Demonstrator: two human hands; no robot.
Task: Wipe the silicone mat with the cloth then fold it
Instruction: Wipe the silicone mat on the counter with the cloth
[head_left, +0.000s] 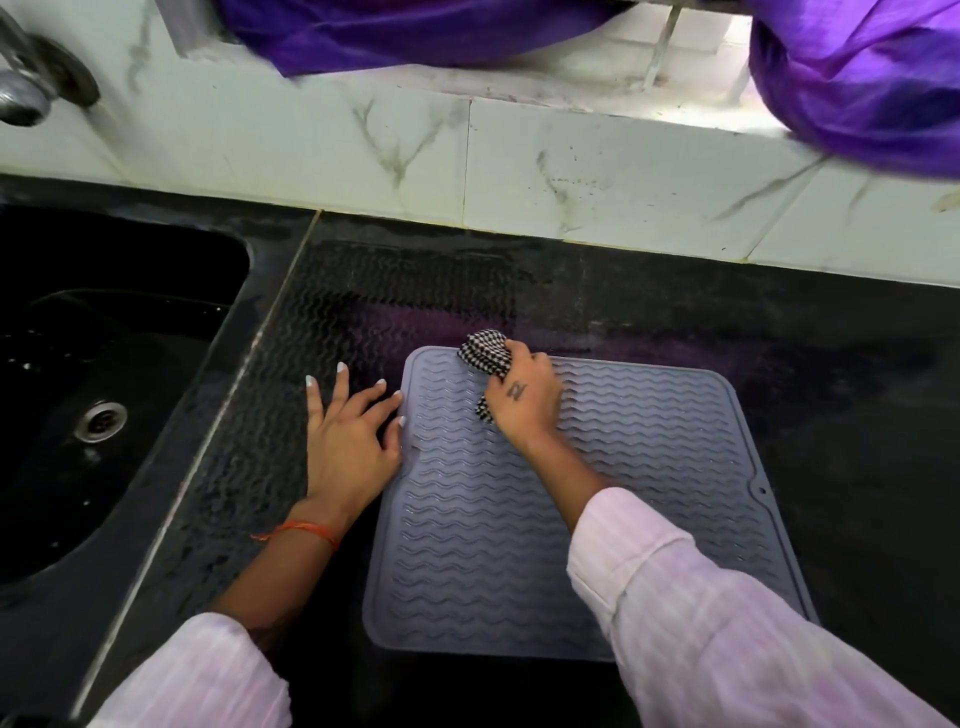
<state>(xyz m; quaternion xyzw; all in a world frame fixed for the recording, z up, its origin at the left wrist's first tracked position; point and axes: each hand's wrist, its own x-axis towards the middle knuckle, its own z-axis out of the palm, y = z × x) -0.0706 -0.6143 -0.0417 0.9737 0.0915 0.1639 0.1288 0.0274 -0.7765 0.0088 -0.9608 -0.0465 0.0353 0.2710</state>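
Counter (675, 312): black, glossy, wet-looking; a wavy damp print lies on it left of and beyond the mat.
Wall (597, 171): white marbled tiles behind the counter, with a ledge above.
Sink (104, 364): black basin set into the counter at the left, steel drain in its floor.
Fabric (857, 78): purple, draped over the ledge at the top centre and top right.
Mat (493, 545): grey silicone with wavy ridges and rounded corners, flat on the counter in front of the person, unfolded; a small hole in a tab on its right edge.
Sleeves (727, 623): pale pink, striped, on both forearms.
Left hand (348, 447): flat on the counter just beside the mat's left edge, fingers straight and spread wide; the thumb side meets the mat's rim. Orange thread at the wrist.
Right hand (524, 400): on the mat near its far left corner, fingers curled round the cloth and pressing it down.
Cloth (485, 353): black-and-white check, bunched up in the right hand, touching the mat.
Tap (31, 88): metal, top left above the sink, blurred.
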